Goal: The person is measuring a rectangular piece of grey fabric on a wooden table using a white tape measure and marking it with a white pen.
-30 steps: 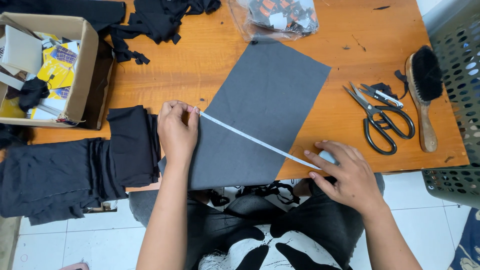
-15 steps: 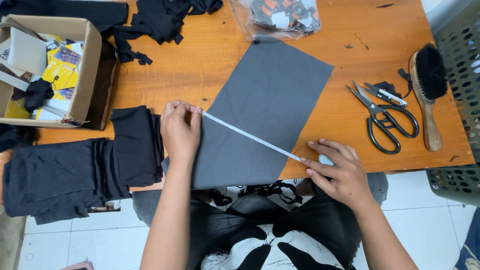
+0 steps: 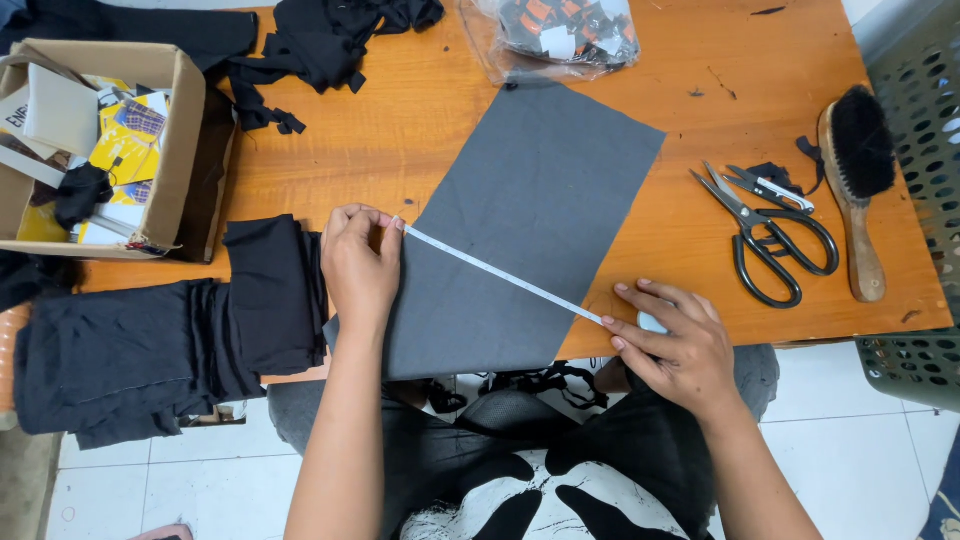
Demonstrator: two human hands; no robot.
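Note:
A grey rectangle of cloth [image 3: 540, 210] lies slanted on the orange wooden table [image 3: 400, 140]. A white measuring tape [image 3: 500, 275] is stretched tight across its lower part. My left hand [image 3: 360, 265] pinches the tape's end at the cloth's left edge. My right hand [image 3: 675, 340] presses the other end down at the cloth's right corner, near the table's front edge, over a small pale object mostly hidden under the fingers.
Black folded fabric [image 3: 160, 340] lies left of my left hand. A cardboard box [image 3: 185, 130] of small items stands at the far left. Black scissors [image 3: 765, 235], small snips [image 3: 770, 185] and a wooden brush [image 3: 855, 180] lie at the right. A plastic bag [image 3: 565, 30] sits at the back.
Both hands hold the tape in the same place on the cloth. Only the camera view has shifted slightly.

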